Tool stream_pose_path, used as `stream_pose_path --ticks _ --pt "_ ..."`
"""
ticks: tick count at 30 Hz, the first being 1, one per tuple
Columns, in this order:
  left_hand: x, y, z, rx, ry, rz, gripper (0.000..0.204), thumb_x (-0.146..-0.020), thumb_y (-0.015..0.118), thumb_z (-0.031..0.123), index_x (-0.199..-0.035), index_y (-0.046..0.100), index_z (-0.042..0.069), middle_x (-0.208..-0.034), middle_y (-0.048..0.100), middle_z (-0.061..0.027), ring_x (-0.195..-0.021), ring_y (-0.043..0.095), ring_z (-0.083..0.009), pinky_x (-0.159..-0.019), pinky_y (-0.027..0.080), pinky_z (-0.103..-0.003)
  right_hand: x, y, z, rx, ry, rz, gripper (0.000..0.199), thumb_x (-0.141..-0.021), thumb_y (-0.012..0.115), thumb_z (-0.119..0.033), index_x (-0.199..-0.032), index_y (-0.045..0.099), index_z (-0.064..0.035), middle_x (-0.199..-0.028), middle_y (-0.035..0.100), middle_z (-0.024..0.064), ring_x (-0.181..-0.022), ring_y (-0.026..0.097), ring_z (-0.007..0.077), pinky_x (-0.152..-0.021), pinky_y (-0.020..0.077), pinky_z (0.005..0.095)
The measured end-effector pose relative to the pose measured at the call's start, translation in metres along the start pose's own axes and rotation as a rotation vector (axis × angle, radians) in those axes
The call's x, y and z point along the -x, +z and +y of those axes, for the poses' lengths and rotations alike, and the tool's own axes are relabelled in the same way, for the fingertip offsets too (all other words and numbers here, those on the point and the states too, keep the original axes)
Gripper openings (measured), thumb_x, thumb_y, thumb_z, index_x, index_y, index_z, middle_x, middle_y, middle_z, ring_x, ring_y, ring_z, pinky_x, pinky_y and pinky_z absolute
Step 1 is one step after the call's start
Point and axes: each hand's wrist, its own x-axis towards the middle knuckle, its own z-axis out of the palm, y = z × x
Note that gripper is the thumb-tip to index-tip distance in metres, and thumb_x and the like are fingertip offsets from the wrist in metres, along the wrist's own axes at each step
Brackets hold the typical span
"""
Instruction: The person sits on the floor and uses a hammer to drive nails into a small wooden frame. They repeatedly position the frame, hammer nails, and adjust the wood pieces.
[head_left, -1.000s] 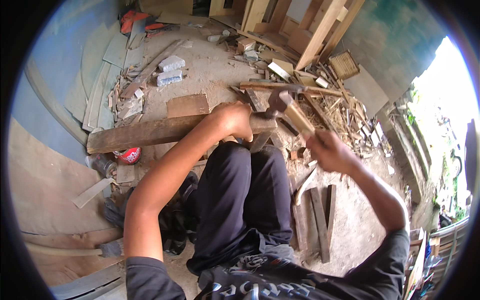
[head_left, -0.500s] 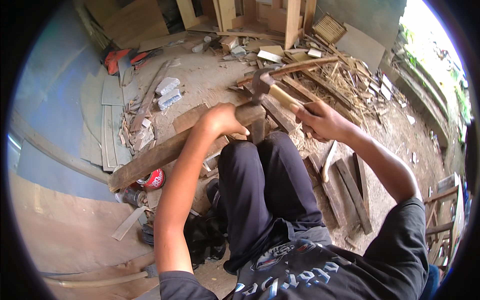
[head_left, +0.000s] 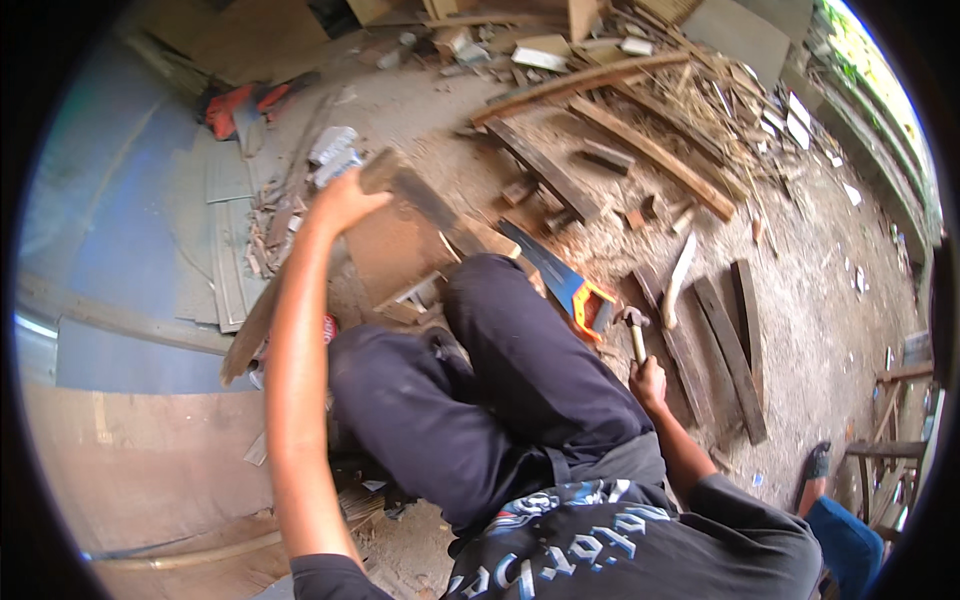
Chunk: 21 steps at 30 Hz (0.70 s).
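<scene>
My left hand (head_left: 345, 202) grips a wooden beam (head_left: 243, 345) near its upper end, thumb along the near side. The beam slants down to the left, partly hidden behind my forearm. From its upper end a shorter dark wood piece (head_left: 425, 200) runs down to the right at an angle, toward my knees. By my right thigh, my right hand (head_left: 648, 382) is closed around the handle of a claw hammer (head_left: 634, 320), head upward. Just beyond the hammer, a handsaw (head_left: 550, 258) with an orange and black handle lies beside my knee.
Loose planks (head_left: 727, 350) lie to the right, near a pale blade-shaped piece (head_left: 680, 278). Ahead are more timbers (head_left: 655, 150) and scraps. White blocks (head_left: 333, 150) sit beyond my left hand. Another person's foot (head_left: 815, 462) shows at the lower right.
The hammer has come away from the beam, down and right to beside my thigh. My left hand has swung the beam's upper end up and left, and my knees have parted.
</scene>
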Motion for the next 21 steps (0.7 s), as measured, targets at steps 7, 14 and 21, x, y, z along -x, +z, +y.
stream_pose_path --ticks 7,14,21 --pt "0.006 0.006 0.010 0.007 -0.045 0.048 0.077 -0.078 0.079 0.039 -0.136 0.059 -0.007 -0.121 0.071 -0.0282 -0.116 0.069 -0.0381 -0.099 0.052 -0.043 0.032 0.046 0.085 0.156 0.056 -0.133 0.034 -0.094 0.069 -0.021 -0.113 0.051 0.0015 -0.107 0.065 0.0273 -0.097 0.067 0.0492 -0.081 0.0522 0.0592" --pt "0.008 0.004 0.024 0.007 -0.091 0.072 0.069 -0.080 0.081 0.032 -0.133 0.059 -0.007 -0.120 0.072 -0.0249 -0.114 0.070 -0.0339 -0.098 0.051 -0.040 -0.019 0.051 0.015 0.173 -0.184 0.092 0.063 -0.089 0.073 -0.022 -0.141 0.044 -0.0019 -0.139 0.050 0.0232 -0.131 0.049 0.0411 -0.105 0.0397 0.0524" --pt "-0.004 0.011 0.018 0.048 -0.158 0.110 0.078 -0.076 0.083 0.042 -0.133 0.057 -0.004 -0.118 0.071 -0.0305 -0.114 0.069 -0.0412 -0.097 0.052 -0.045 -0.137 0.071 -0.085 -0.170 -0.325 0.220 0.061 -0.089 0.072 -0.017 -0.140 0.044 0.0000 -0.132 0.052 0.0278 -0.124 0.052 0.0450 -0.102 0.0434 0.0517"
